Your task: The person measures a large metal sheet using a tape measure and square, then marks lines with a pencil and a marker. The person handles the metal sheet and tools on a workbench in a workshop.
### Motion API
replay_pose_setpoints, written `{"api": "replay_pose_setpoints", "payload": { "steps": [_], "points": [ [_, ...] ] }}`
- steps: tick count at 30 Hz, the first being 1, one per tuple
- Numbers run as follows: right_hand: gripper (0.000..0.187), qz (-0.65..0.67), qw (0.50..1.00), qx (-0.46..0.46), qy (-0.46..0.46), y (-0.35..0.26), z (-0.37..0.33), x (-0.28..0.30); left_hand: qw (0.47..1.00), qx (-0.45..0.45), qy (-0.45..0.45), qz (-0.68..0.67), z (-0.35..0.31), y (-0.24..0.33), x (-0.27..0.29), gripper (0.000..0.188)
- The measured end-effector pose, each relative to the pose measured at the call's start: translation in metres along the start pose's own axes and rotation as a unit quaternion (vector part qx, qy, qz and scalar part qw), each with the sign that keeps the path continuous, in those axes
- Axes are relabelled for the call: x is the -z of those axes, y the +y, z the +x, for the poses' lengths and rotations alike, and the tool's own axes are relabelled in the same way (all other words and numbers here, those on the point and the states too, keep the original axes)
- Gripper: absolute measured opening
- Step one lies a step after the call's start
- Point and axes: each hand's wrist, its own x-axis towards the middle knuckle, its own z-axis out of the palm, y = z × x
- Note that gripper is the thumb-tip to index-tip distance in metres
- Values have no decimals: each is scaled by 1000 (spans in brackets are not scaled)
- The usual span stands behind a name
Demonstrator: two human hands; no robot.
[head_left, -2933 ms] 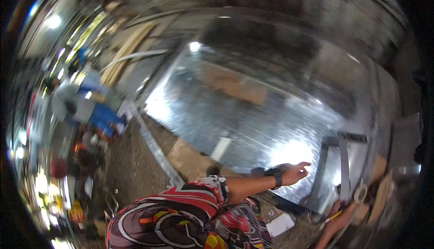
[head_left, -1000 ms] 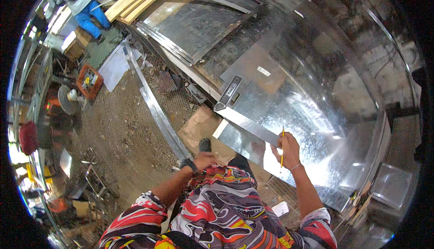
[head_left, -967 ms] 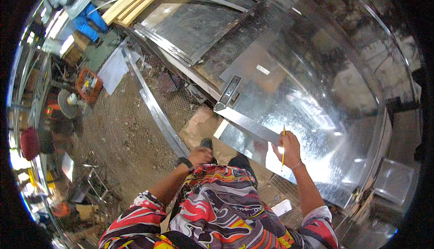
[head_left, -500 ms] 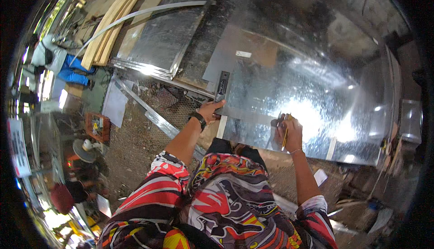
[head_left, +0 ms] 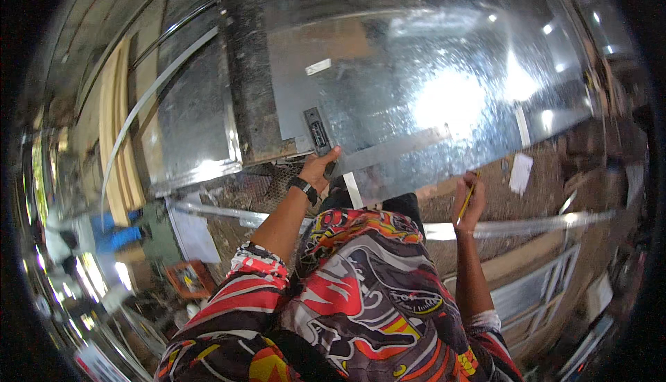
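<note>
A large shiny metal sheet (head_left: pixel 388 91) lies in front of me, with a bright glare on it. Across its near left part rests a metal square, its dark stock (head_left: pixel 316 129) along the sheet's left edge and its grey blade (head_left: pixel 395 148) flat on the sheet. My left hand (head_left: pixel 320 171), with a black watch on the wrist, is closed at the near end of the stock; some of its fingers are hidden. My right hand (head_left: pixel 471 204) grips a yellow pencil (head_left: pixel 465 204). It is just off the sheet's near edge, apart from the blade.
Wooden planks (head_left: pixel 114 132) and a long curved metal strip (head_left: pixel 128 122) lie at the left. White tape strips (head_left: pixel 352 190) mark the sheet. Below the sheet, a metal channel (head_left: pixel 444 231) and a white paper (head_left: pixel 520 173) lie over the ground. An orange box (head_left: pixel 190 279) stands at lower left.
My right hand with the pencil has drawn back from the blade, off the sheet's near edge. My left hand stays on the square. The view has turned and shifted.
</note>
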Motion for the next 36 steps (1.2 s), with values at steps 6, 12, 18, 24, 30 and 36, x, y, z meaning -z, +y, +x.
{"api": "replay_pose_setpoints", "payload": {
  "steps": [6, 12, 18, 24, 30, 36],
  "points": [
    [29, -5, 993, -83, 87, -69, -67, -56, 998, -26, -38, -34, -4, 0, -8, 34],
    [28, 196, 957, -210, -28, -118, -110, -101, 996, -42, -81, 2, 7, -8, 7, 26],
    [16, 237, 947, -217, -18, -119, -100, -100, 997, -18, -58, -37, 12, -11, 7, 35],
    [25, 215, 954, -183, -103, -92, -91, -91, 994, -88, -67, -5, 29, -24, 12, 41],
    [27, 200, 931, -231, -199, -96, -68, -120, 1000, -10, -8, -23, 39, -24, 23, 49],
    [24, 206, 936, -156, -240, -93, -50, -151, 998, -33, -39, -26, 3, -6, -4, 41]
  ]
}}
